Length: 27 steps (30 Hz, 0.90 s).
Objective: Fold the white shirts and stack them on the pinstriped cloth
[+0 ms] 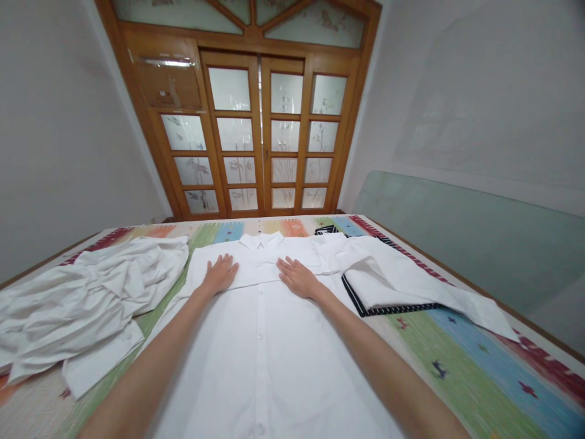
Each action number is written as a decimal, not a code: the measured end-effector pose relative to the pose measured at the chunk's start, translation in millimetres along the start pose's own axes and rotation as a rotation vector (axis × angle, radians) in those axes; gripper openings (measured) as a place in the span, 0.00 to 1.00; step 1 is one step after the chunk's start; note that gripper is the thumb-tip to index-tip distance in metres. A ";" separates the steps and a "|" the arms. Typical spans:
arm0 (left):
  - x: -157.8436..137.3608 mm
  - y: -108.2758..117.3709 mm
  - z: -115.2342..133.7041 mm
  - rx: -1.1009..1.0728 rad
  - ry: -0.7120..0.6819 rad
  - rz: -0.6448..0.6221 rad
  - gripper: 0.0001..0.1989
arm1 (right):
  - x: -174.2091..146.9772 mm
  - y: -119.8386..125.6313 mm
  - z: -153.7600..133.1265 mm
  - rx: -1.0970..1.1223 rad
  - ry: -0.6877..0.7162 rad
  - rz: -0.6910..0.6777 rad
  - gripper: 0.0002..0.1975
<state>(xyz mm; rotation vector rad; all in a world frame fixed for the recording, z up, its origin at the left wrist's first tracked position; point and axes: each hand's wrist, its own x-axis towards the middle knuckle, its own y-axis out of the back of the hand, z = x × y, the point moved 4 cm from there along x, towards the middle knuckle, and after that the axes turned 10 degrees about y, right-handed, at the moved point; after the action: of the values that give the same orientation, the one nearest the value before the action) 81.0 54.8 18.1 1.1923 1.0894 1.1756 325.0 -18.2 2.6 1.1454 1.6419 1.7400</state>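
Note:
A white button-up shirt (pixel 256 341) lies front side up before me, its collar (pixel 261 239) at the far end and its button strip running down the middle. My left hand (pixel 220 273) rests flat on the upper chest, left of the buttons, fingers stretched out. On the other side of the strip, my right hand (pixel 296 277) lies flat too, fingers extended toward the collar. A crease or fold edge crosses the chest near both hands. The right-hand sleeve (pixel 411 274) reaches out sideways across a dark-edged item. Neither hand grips any cloth.
A rumpled white garment (pixel 105 292) lies at the left. Under everything spreads a colourful patterned cover (pixel 457 366). A black-and-white edged item (pixel 361 299) shows beneath the sleeve. A pale green board (pixel 457 225) stands along the right, and wooden glass-paned doors (pixel 260 134) are beyond the far edge.

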 end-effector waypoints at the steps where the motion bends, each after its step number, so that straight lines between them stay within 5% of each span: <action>1: -2.3 0.1 11.7 -0.028 -0.058 -0.003 0.31 | -0.1 1.2 -1.2 0.014 0.026 0.000 0.25; 7: -23.6 -1.6 95.9 -0.160 -0.455 -0.004 0.29 | 0.1 8.9 -8.7 0.104 0.141 0.031 0.20; 10: -28.9 -11.2 116.0 -0.139 -0.516 -0.033 0.28 | 1.1 12.3 -6.0 0.198 0.140 0.049 0.17; 18: -24.5 -16.1 89.2 -0.088 -0.379 -0.004 0.30 | -1.4 17.0 14.3 0.483 -0.120 0.274 0.19; 27: -12.2 -5.3 40.5 -0.016 -0.147 -0.016 0.34 | -3.2 15.1 12.6 0.218 -0.122 0.301 0.18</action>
<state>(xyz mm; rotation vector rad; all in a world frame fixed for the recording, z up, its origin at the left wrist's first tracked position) 120.5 39.0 15.9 1.2356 0.9760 1.0655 340.1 -16.1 15.5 1.6402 1.6836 1.6530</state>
